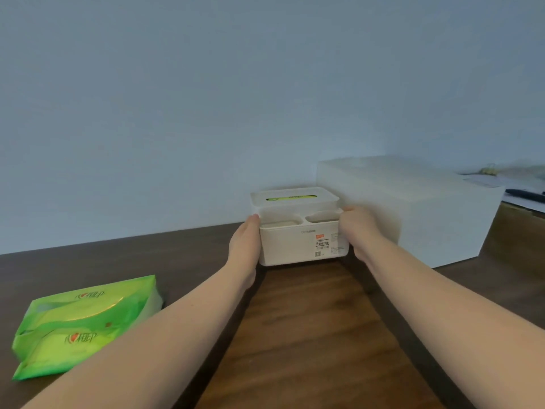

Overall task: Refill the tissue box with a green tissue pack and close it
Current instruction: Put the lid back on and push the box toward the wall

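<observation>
Gripping tissue box (298, 246) sides: left hand (246, 243), right hand (358, 231).

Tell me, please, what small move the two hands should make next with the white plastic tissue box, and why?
Probably let go: the white plastic tissue box rests on the dark wooden table, its lid on, green showing through the slot. The left hand and right hand only flank its sides.
</observation>
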A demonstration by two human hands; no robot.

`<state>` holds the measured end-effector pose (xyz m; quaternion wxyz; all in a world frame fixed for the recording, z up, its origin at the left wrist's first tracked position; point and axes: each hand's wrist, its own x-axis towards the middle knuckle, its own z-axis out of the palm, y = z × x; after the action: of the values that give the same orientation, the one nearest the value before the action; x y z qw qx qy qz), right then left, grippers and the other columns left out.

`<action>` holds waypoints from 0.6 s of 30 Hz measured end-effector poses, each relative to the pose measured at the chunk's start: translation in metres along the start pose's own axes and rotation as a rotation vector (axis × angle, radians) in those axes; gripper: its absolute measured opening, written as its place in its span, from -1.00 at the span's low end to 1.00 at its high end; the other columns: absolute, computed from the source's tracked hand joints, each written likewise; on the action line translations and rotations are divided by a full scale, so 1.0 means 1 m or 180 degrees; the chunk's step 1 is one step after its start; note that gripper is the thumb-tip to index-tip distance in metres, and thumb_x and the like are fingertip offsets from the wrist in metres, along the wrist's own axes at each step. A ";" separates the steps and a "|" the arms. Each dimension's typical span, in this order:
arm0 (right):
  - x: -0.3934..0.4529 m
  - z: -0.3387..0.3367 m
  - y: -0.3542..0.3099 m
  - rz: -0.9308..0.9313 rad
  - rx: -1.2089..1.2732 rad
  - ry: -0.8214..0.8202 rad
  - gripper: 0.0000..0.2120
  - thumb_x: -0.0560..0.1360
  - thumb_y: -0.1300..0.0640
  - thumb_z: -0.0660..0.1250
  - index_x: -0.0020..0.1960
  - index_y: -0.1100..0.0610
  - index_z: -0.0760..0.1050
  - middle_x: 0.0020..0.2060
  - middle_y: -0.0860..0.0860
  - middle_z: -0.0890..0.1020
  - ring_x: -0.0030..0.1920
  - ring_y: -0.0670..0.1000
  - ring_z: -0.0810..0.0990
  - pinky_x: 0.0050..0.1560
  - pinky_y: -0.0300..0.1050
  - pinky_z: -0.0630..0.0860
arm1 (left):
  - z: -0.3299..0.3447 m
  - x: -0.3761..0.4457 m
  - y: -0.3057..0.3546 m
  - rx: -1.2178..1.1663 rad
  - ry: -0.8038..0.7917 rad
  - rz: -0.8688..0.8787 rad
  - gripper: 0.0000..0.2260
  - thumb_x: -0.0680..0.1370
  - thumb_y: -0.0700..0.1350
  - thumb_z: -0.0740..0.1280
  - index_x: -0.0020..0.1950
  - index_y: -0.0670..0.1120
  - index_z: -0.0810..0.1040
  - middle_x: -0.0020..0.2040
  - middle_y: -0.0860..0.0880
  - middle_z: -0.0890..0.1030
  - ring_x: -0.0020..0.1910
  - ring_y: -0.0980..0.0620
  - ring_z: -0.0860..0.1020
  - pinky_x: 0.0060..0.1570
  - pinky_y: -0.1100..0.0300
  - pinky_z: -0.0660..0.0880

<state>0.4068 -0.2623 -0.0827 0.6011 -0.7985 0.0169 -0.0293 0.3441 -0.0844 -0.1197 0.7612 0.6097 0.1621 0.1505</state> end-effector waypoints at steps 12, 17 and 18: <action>0.032 0.022 -0.008 -0.0174 -0.0946 0.0624 -0.73 0.49 0.34 0.19 0.11 0.32 0.57 0.07 0.24 0.65 0.09 0.23 0.63 0.00 -0.05 0.56 | 0.018 0.020 -0.002 0.0378 0.0167 0.0002 -0.41 0.51 0.27 0.04 0.47 0.07 0.37 0.45 0.05 0.44 0.42 -0.03 0.40 0.45 -0.04 0.29; 0.025 0.029 -0.004 -0.0473 -0.1288 0.0899 -0.70 0.47 0.36 0.14 0.11 0.24 0.54 0.08 0.17 0.63 0.10 0.20 0.60 -0.13 -0.12 0.42 | 0.014 0.009 -0.010 0.0635 0.0161 0.0146 -0.43 0.58 0.28 0.00 0.47 0.04 0.39 0.45 0.04 0.44 0.44 -0.01 0.38 0.47 0.00 0.26; 0.024 0.030 -0.002 -0.0597 -0.1327 0.0950 -0.70 0.45 0.37 0.13 0.09 0.24 0.54 0.07 0.17 0.63 0.09 0.20 0.59 -0.11 -0.09 0.45 | 0.013 0.009 -0.012 0.0703 0.0159 0.0197 -0.43 0.57 0.28 -0.01 0.46 0.04 0.41 0.44 0.03 0.45 0.44 -0.02 0.39 0.47 -0.01 0.26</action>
<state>0.4324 -0.2346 -0.0882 0.4093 -0.8899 0.0370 -0.1980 0.3584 -0.0946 -0.1296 0.6801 0.6906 0.1777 0.1703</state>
